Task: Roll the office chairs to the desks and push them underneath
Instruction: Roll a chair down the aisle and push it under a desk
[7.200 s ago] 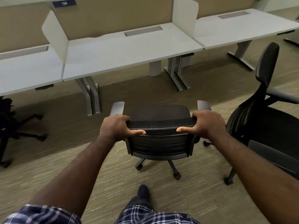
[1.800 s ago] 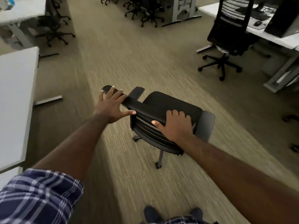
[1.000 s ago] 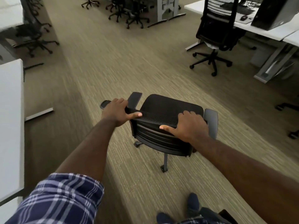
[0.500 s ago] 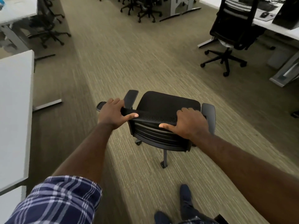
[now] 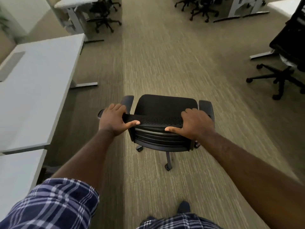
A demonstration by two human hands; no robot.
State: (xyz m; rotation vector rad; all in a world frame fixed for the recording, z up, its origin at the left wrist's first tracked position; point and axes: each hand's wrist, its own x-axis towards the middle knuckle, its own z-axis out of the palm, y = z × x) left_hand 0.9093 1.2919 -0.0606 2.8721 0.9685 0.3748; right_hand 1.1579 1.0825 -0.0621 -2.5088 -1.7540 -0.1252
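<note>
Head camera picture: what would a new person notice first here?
First, the two hands, left hand and right hand, gripping the top of the backrest of a black office chair in the middle of the carpet aisle. Next, the pale desk along the left, and another black chair at the right edge.

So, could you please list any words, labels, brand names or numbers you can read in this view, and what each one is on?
None: no readable text shows in this frame.
The office chair that the left hand and right hand grip by its backrest shows no logo or label.
The white desk on the left bears no markings.
The chairs further off are too blurred to show any.
</note>
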